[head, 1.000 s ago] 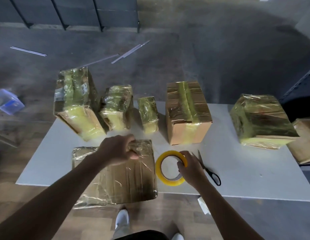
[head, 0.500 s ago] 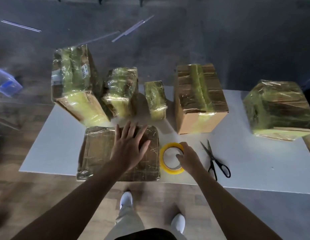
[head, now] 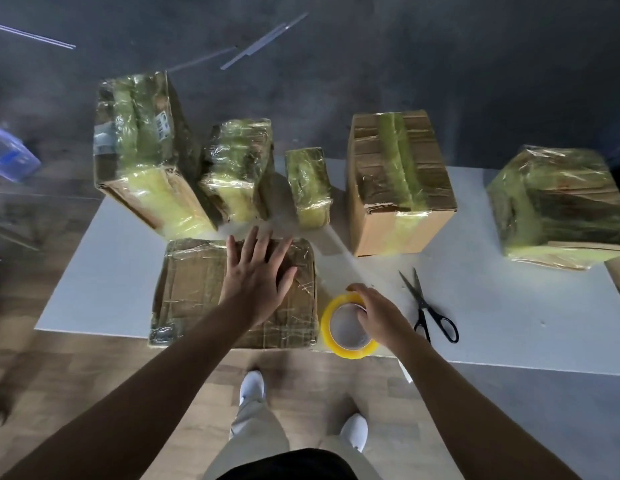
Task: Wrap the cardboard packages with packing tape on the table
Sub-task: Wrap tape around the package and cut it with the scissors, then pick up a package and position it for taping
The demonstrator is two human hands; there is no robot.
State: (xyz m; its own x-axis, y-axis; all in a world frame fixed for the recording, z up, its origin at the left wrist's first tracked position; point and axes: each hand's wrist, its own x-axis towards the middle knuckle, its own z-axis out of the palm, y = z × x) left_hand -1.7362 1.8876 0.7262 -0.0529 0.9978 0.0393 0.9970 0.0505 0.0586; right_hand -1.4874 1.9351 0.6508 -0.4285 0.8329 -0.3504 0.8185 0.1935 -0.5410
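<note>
- White table [head: 128,271] on a wood-look floor, dark ground beyond its far edge; head view from above.
- Left hand [head: 256,278]: fingers [head: 253,242] spread wide and laid flat on the flat package [head: 194,289], which lies under the palm at the near table edge. Nothing is gripped; the hand appears to press or smooth the film.
- Right hand [head: 378,315]: fingers curled over the far rim and into the core of the tape roll [head: 348,327], which lies flat just right of the flat package, touching or nearly touching it. Whether the roll is lifted cannot be told.
- Scissors [head: 428,306]: just right of the right hand, blades apart, untouched.
- Beyond the left fingertips stand the tall box [head: 142,150], the medium package [head: 236,168] and the small package [head: 308,185], all filmed in yellowish tape.
- Beyond the right fingertips, the brown box [head: 395,181] carries tape on top and one strip down its front; much bare cardboard shows, so it may need more.
- Far right, the wrapped cube [head: 561,199] looks fully covered; a bare cardboard corner [head: 618,271] shows at the frame edge.
- Judgement: most packages seem done; the flat one looks largely covered, with finishing passes and a cut probably left.
- Containers: every box is sealed, contents hidden. A blue bin [head: 9,157] sits on the floor at left, blurred; contents unclear.
</note>
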